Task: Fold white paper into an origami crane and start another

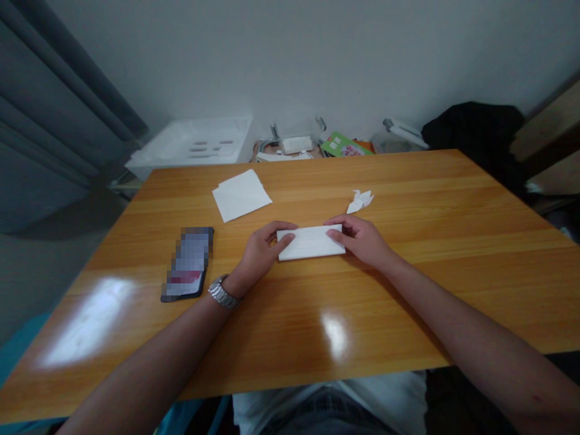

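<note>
A folded white sheet of paper (310,243) lies flat as a long rectangle in the middle of the wooden table (408,290). My left hand (260,254), with a metal watch on its wrist, pinches the paper's left end between thumb and fingers. The right end is pressed and gripped by my right hand (362,240). Both hands rest on the tabletop.
A small folded white paper figure (361,200) sits just beyond my right hand. A stack of white sheets (240,194) lies at the back left, a black phone (188,263) left of my left hand. White tray, boxes and a dark bag stand behind the table.
</note>
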{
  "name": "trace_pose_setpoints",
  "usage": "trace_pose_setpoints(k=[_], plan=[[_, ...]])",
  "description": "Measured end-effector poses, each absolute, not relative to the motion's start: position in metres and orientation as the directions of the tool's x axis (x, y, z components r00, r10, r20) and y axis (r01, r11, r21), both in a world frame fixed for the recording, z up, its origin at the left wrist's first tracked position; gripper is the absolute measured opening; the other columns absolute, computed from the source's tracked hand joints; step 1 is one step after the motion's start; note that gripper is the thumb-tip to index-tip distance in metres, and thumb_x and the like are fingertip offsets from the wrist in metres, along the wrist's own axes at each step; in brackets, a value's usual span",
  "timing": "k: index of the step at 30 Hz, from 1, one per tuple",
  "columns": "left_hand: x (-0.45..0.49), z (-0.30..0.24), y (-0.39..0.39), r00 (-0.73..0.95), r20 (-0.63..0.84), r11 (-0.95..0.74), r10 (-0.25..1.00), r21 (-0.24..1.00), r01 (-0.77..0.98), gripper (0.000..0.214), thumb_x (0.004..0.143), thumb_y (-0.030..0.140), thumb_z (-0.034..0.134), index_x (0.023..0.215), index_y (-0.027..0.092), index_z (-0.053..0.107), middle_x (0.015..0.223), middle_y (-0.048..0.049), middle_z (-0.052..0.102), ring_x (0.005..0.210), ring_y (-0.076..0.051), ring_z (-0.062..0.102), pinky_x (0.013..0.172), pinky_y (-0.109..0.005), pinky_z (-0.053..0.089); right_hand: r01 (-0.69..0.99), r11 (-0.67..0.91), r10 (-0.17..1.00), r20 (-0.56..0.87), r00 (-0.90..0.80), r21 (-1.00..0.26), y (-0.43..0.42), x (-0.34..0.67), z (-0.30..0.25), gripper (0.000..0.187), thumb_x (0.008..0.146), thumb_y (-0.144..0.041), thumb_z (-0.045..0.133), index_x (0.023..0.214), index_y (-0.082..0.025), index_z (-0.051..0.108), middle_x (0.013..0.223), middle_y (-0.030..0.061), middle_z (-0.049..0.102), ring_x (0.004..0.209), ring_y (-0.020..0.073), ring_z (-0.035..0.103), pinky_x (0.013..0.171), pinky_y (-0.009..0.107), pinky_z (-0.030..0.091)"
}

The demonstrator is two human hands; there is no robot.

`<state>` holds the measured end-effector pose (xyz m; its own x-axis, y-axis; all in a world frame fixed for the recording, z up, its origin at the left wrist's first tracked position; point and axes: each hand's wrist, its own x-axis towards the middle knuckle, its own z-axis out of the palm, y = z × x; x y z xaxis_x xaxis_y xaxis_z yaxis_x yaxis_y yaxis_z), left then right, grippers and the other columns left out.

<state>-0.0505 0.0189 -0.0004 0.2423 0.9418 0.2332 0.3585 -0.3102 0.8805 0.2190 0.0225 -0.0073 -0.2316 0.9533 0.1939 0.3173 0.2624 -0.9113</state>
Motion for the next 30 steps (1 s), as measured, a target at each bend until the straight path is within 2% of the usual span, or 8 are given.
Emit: trace_pose_setpoints(k=[11, 16, 22, 30], plan=[[-0.0493, 0.0016, 0.0182, 0.230, 0.214, -0.287, 0.949, 0.890, 0.354, 0.029, 0.093, 0.040, 0.066, 0.112, 0.020, 0.075, 0.113, -0.0083, 0.076, 0.099, -0.021, 0.070, 0.086, -0.034, 0.057, 0.327, 0.273, 0.951, 0.203, -0.232, -0.905, 0.0222, 0.2187, -0.0089, 0.034, 0.089, -0.048, 0.070, 0.111, -0.023, 0.074, 0.090, 0.0040, 0.073, 0.075, 0.0190, 0.062, 0.066, 0.032, 0.048], [-0.0481, -0.0010, 0.0184, 0.217, 0.219, -0.273, 0.951, 0.925, 0.266, 0.031, 0.091, 0.039, 0.069, 0.115, 0.020, 0.073, 0.118, -0.0086, 0.074, 0.104, -0.021, 0.070, 0.091, -0.034, 0.057, 0.324, 0.261, 0.955, 0.194, -0.223, -0.909, 0.0216, 0.2184, -0.0074, 0.033, 0.089, -0.048, 0.071, 0.110, -0.023, 0.074, 0.091, 0.0043, 0.073, 0.075, 0.0190, 0.062, 0.067, 0.032, 0.049], [-0.0465, 0.0022, 0.0174, 0.214, 0.182, -0.236, 0.960, 0.935, 0.264, 0.029, 0.090, 0.039, 0.070, 0.110, 0.018, 0.074, 0.110, -0.0088, 0.076, 0.094, -0.020, 0.071, 0.081, -0.032, 0.058, 0.309, 0.256, 0.956, 0.192, -0.223, -0.916, 0.0211, 0.2180, -0.0062, 0.032, 0.089, -0.046, 0.071, 0.110, -0.022, 0.073, 0.093, 0.0043, 0.073, 0.076, 0.0188, 0.062, 0.067, 0.032, 0.048], [-0.0465, 0.0025, 0.0170, 0.206, 0.167, -0.219, 0.964, 0.941, 0.259, 0.032, 0.089, 0.040, 0.071, 0.111, 0.017, 0.074, 0.112, -0.0093, 0.076, 0.095, -0.021, 0.071, 0.081, -0.032, 0.059, 0.317, 0.253, 0.958, 0.190, -0.216, -0.914, 0.0207, 0.2183, -0.0069, 0.033, 0.088, -0.047, 0.072, 0.109, -0.022, 0.074, 0.092, 0.0043, 0.074, 0.075, 0.0184, 0.062, 0.066, 0.032, 0.047]])
